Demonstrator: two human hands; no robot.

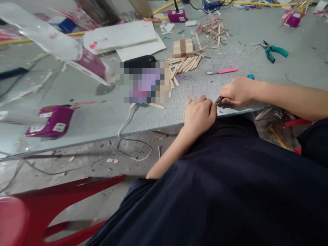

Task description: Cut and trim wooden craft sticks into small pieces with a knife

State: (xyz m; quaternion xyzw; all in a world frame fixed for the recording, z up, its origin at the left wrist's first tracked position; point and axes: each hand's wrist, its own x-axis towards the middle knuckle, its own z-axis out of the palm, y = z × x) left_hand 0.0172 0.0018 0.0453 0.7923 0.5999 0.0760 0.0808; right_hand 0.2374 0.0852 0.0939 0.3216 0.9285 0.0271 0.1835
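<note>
Left hand (200, 112) pinching narrow wooden stick (216, 99) | right hand (237, 91) clamped on dark tool (220, 100) | I judge — nick risk, scant purchase causing slips

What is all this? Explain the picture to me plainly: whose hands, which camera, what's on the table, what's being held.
There is no machine here: the hands are a person's own. The single picture comes from a camera on that person's head, looking forward and down. The right hand grips a small dark tool, mostly hidden; the left hand appears to hold a thin wooden stick against it. On the table lie loose wooden sticks, a banded bundle of sticks, a pink-handled knife and teal-handled pliers. One patch is pixelated, so its contents can't be told.
</note>
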